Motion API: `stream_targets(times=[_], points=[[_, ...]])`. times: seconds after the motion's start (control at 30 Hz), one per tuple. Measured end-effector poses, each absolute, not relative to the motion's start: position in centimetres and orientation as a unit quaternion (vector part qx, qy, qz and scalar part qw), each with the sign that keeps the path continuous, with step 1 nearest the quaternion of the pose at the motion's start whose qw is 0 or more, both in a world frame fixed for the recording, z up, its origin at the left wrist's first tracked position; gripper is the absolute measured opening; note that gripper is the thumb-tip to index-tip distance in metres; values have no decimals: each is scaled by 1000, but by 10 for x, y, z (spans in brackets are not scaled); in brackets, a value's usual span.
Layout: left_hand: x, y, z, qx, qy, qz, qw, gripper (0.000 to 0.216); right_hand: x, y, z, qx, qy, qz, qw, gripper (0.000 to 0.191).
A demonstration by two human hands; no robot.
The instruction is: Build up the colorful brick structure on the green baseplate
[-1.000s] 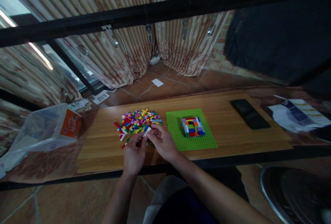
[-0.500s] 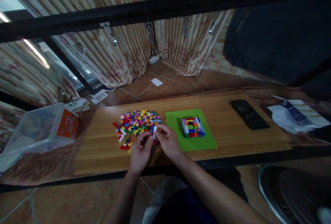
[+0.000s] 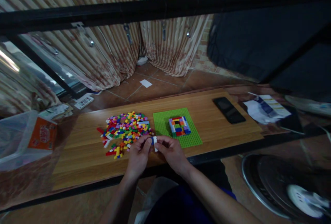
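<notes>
Between my two hands, in front of the board's near edge, are a blue brick [image 3: 152, 142] and a white brick [image 3: 155, 139], touching each other. My left hand [image 3: 139, 153] pinches the blue one between thumb and fingers. My right hand [image 3: 172, 151] has its fingers closed on the white one. Just beyond my right hand lies a green baseplate [image 3: 192, 131], bearing a low square ring of mixed coloured bricks [image 3: 179, 126]. Left of the baseplate spreads a pile of loose coloured bricks [image 3: 126, 127], past my left hand.
A black phone [image 3: 229, 109] lies on the right of the wooden board [image 3: 77, 155]. Papers [image 3: 267, 108] lie beyond its right end. At far left stands a clear plastic box [image 3: 18, 138] with an orange label. A dark round stool [image 3: 274, 182] is at lower right.
The view has swung right, so the board and its contents sit further left. My hands, still holding the bricks together, have shifted away from the pile toward the baseplate's near edge.
</notes>
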State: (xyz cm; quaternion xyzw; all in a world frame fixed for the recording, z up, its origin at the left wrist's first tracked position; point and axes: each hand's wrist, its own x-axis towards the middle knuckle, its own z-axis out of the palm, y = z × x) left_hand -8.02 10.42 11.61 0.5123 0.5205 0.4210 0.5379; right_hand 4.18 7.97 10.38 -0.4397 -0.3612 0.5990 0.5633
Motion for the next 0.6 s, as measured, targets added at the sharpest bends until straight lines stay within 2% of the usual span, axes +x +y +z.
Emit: stream_targets(times=[0.1,0.23,0.37,0.6], points=[[-70,101,114,515,510,409,554,25,67,74,104,-470,-348,584,563,29],[-65,98,105,533,518,405,532,26,114,79,105,-621,-377,406,554,34],[-70,92,84,572,530,390,489,24,144,92,110,-720,-483,216,450,25],[-78,86,71,597,534,371,469,20,135,110,110,-772,-560,99,282,23]])
